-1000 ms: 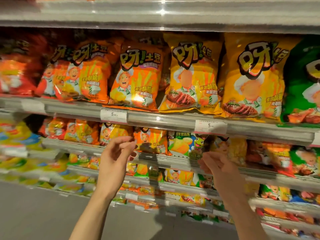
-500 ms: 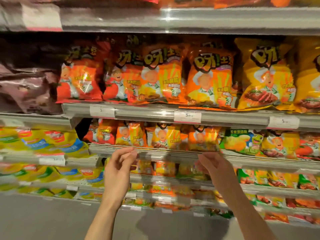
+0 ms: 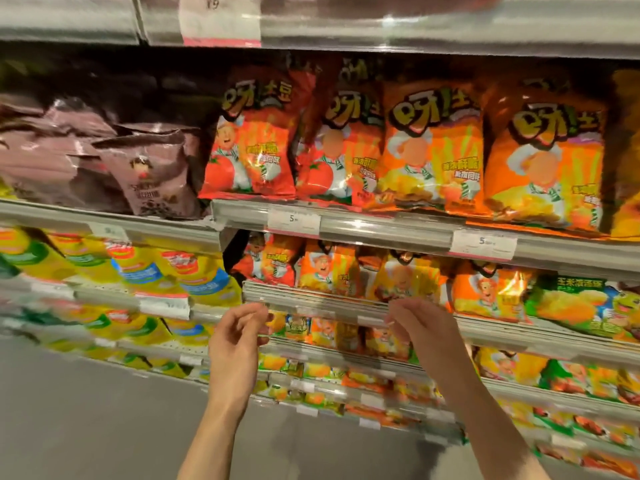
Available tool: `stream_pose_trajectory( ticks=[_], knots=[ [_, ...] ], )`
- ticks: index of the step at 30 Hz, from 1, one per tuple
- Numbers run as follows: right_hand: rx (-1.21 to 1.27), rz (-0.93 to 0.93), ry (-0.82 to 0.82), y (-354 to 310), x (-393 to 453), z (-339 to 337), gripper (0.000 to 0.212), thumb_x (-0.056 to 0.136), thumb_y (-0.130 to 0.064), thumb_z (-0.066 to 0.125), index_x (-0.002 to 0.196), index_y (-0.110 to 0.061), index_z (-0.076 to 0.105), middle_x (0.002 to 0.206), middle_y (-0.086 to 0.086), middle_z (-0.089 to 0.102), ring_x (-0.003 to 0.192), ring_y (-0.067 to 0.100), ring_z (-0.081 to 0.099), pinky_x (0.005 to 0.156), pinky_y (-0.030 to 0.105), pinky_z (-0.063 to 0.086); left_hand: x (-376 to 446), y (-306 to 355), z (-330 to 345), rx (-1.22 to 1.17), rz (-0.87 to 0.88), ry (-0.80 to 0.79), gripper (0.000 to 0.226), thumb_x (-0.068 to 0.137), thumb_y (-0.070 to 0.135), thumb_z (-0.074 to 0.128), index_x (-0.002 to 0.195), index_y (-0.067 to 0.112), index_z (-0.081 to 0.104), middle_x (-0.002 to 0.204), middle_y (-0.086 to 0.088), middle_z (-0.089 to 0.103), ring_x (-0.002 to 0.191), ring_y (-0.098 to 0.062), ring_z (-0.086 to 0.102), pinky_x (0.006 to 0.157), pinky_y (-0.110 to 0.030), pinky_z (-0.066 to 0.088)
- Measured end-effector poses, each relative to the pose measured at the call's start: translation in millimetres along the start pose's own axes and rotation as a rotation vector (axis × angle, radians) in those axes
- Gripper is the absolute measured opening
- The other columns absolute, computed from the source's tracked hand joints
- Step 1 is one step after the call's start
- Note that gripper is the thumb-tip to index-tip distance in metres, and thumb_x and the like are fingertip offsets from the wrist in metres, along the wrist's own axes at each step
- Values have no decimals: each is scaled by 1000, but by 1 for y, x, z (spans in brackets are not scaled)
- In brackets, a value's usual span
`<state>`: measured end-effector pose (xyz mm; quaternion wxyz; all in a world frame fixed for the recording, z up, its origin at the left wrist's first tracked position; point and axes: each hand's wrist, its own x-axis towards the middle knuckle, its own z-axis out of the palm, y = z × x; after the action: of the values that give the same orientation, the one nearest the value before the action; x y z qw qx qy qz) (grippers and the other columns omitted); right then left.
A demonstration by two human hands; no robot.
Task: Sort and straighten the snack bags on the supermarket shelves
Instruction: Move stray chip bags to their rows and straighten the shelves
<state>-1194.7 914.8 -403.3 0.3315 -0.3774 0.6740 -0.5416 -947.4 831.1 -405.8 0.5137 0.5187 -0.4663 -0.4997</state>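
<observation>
Both forearms reach up; the left hand [image 3: 239,336] and right hand [image 3: 420,327] hover before the shelf rail [image 3: 311,301], fingers loosely curled, each grip holding nothing.

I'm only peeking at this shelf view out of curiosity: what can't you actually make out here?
- Price tag, head view: digits after the 5 too small.
- Brown snack bags: print blurred.
- Lowest shelves: motion blur.
- Left hand, right hand: fingertips blurred, shelf contact unclear.

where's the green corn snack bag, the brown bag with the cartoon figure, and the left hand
green corn snack bag [image 3: 575,306]: head view, its yellow front.
brown bag [image 3: 152,171]: head view, on the cartoon figure.
left hand [image 3: 239,337]: head view, its palm.
</observation>
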Motion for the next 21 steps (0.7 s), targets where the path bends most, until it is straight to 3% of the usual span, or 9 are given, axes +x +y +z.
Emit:
stream_pose_trajectory(
  ticks=[4,8,10,14,17,19,21],
  knots=[
    [80,25,41,2,23,11,11,100,-24,65,97,-21,74,85,0,78,83,16,74,72,20,57,18,6,2,29,0,-16,10,96,5,64,97,12,71,86,-5,74,71,-15,66,77,-35,54],
    [112,61,30,11,45,15,11,100,-22,64,103,-18,74,93,-1,78,86,9,73,75,19,59,36,10,11,73,43,-23,11,96,5,62,97,12,71,86,-5,73,73,-15,65,72,-26,55],
    [126,77,39,15,51,15,13,99,-22,64,106,-16,74,97,-2,78,87,4,73,74,16,57,44,5,16,95,47,-37,10,96,5,63,99,10,70,87,-7,73,74,-15,65,75,-29,55],
    [90,92,70,24,57,16,10,100,-25,64,104,-23,74,96,-4,78,93,12,73,89,30,58,59,-10,25,160,24,-90,8,96,7,64,100,8,70,86,6,73,75,-14,65,81,-38,56],
    [24,56,89,26,63,23,9,99,-25,65,99,-25,74,95,0,76,94,17,71,92,37,58,73,-19,35,199,29,-145,11,97,10,64,106,11,70,86,13,75,80,-6,69,84,-32,55],
    [-14,35,120,28,67,32,9,99,-28,65,102,-26,74,99,-6,75,96,7,69,93,31,57,84,-24,42,225,49,-191,12,98,11,64,107,15,69,86,14,75,88,-1,69,87,-23,53],
    [-60,4,141,30,70,43,11,99,-30,65,107,-27,73,105,-14,71,97,-7,65,89,14,52,97,-29,48,297,122,-233,10,99,18,65,109,21,69,92,13,73,96,-1,67,86,-15,50]
  ],
)
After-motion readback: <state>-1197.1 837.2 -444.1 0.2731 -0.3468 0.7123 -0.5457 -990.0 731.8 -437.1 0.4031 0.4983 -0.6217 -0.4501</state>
